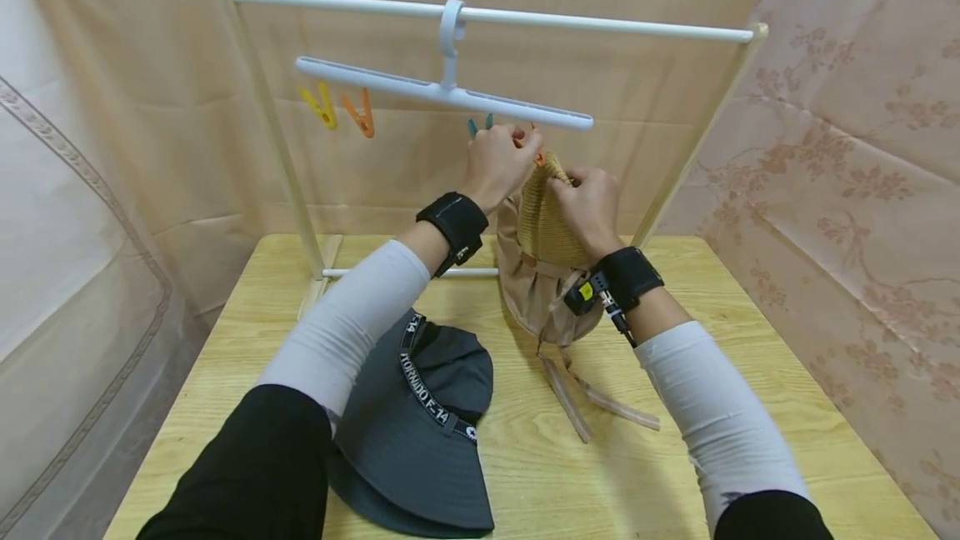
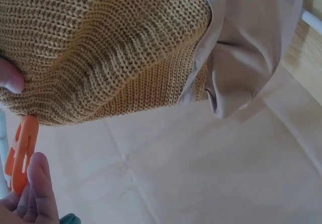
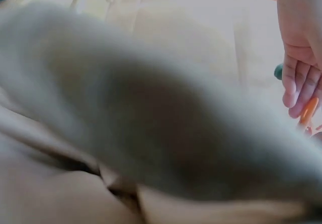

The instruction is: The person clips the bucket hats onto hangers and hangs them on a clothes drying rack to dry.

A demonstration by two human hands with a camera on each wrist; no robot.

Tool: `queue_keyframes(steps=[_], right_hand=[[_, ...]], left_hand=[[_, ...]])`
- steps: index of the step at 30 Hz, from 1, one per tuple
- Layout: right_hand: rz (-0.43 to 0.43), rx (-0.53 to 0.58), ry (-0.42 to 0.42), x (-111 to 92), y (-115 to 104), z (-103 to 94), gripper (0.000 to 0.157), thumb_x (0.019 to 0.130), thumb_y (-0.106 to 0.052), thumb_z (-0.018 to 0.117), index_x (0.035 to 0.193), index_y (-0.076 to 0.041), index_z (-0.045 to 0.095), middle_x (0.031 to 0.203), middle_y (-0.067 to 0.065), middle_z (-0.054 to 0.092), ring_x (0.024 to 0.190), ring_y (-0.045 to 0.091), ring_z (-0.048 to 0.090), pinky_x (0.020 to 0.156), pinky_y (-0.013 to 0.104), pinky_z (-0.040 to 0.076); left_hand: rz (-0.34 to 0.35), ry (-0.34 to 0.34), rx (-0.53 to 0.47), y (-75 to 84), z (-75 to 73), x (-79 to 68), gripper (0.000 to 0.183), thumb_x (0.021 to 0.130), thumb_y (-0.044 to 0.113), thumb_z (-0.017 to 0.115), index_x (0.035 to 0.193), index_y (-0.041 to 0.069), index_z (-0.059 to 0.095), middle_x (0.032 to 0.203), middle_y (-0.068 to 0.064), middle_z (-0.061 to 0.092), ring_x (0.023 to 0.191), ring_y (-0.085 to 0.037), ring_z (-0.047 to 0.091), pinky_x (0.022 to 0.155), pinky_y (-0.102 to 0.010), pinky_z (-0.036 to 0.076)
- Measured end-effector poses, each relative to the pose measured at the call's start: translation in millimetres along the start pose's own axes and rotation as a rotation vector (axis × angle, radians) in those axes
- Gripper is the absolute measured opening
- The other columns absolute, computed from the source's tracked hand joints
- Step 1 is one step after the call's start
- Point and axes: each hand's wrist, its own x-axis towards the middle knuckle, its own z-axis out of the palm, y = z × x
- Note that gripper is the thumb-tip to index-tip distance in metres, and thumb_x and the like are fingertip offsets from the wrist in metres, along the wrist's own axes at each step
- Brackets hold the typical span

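Observation:
My left hand (image 1: 497,161) pinches an orange clothespin (image 2: 23,153) whose tip meets the edge of a tan knitted sun hat (image 2: 121,48). With my right hand (image 1: 592,205) I grip the hat's crown, the thumb pressed on the weave near the clothespin. The hat hangs below the right half of a pale blue hanger (image 1: 517,107), its beige fabric brim (image 1: 517,265) and ribbon ties (image 1: 566,398) drooping toward the table. In the right wrist view the hat is a close blur that hides most of my right hand's work.
The hanger hooks over a white rod (image 1: 337,2) of a drying frame. A yellow clothespin (image 1: 321,107), another orange clothespin (image 1: 362,113) and a teal clothespin (image 1: 480,125) hang along it. A dark grey cap (image 1: 420,457) lies on the wooden table (image 1: 720,407) beneath my left forearm.

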Motion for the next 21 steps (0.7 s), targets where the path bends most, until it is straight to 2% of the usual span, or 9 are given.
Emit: queue_keyframes(steps=[5,10,13,17,21], right_hand=[[-0.027,0.008,-0.01,-0.8,-0.1,1.1,0.022,0.089,-0.019,0.069,0.097,-0.001,0.077,0.091,0.016,0.075,0.074,0.025,0.067,0.057,0.018,0.039],[-0.057,0.005,-0.022,-2.3,0.4,2.4,0.021,0.089,-0.019,0.07,0.093,0.0,0.077,0.087,0.017,0.075,0.068,0.022,0.064,0.054,0.019,0.038],[-0.067,0.002,-0.014,-3.1,0.2,3.4,0.019,0.088,-0.018,0.07,0.091,0.0,0.078,0.085,0.017,0.075,0.065,0.02,0.062,0.053,0.018,0.038],[-0.071,-0.004,-0.013,-3.8,-2.2,3.8,0.019,0.088,-0.018,0.07,0.092,-0.001,0.078,0.085,0.016,0.075,0.065,0.021,0.063,0.052,0.018,0.038],[-0.069,0.001,-0.017,-4.2,-4.7,3.4,0.02,0.088,-0.018,0.07,0.095,-0.001,0.077,0.088,0.017,0.075,0.068,0.024,0.066,0.054,0.019,0.039]], left_hand=[[0.033,0.006,0.027,2.5,1.3,0.5,0.05,0.095,0.048,0.056,0.105,0.003,0.074,0.091,-0.01,0.076,0.084,-0.021,0.071,0.088,-0.037,0.053],[0.0,0.021,0.038,4.5,3.1,0.5,0.047,0.095,0.046,0.058,0.111,0.003,0.072,0.1,-0.01,0.076,0.087,-0.022,0.072,0.086,-0.035,0.053],[-0.035,0.03,0.003,5.5,3.8,-0.1,0.044,0.095,0.043,0.058,0.11,0.003,0.071,0.082,-0.009,0.074,0.07,-0.02,0.067,0.069,-0.03,0.051],[-0.083,0.056,-0.09,6.0,4.2,-1.1,0.037,0.094,0.042,0.06,0.086,0.006,0.067,0.056,0.001,0.052,0.047,-0.011,0.044,0.048,-0.024,0.032],[-0.143,0.074,-0.186,5.9,3.2,-1.2,0.039,0.091,0.041,0.065,0.065,0.012,0.055,0.052,0.007,0.044,0.044,-0.006,0.036,0.044,-0.02,0.025]])
